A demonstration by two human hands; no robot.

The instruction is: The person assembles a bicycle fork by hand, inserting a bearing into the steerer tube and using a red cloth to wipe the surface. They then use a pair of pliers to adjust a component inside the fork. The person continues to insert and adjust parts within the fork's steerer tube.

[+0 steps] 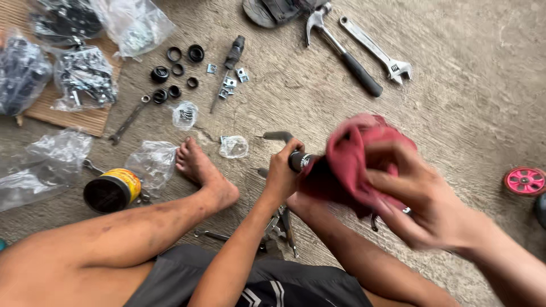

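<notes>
In the head view, a short black metal part (298,161) is clamped in the left hand (281,173) above the concrete floor (455,102), while a red rag (352,162) is gripped in the right hand (421,199) and pressed over the part's end. The part is judged stiff, fairly heavy and possibly greasy, best held round its body; the rag is soft and light. An open yellow tin (112,190) with a dark inside lies by clear bags (85,77) of small metal pieces.

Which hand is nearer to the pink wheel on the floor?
The right hand, holding the red cloth, is nearer to the pink wheel at the right edge. The left hand grips a black part farther left.
</notes>
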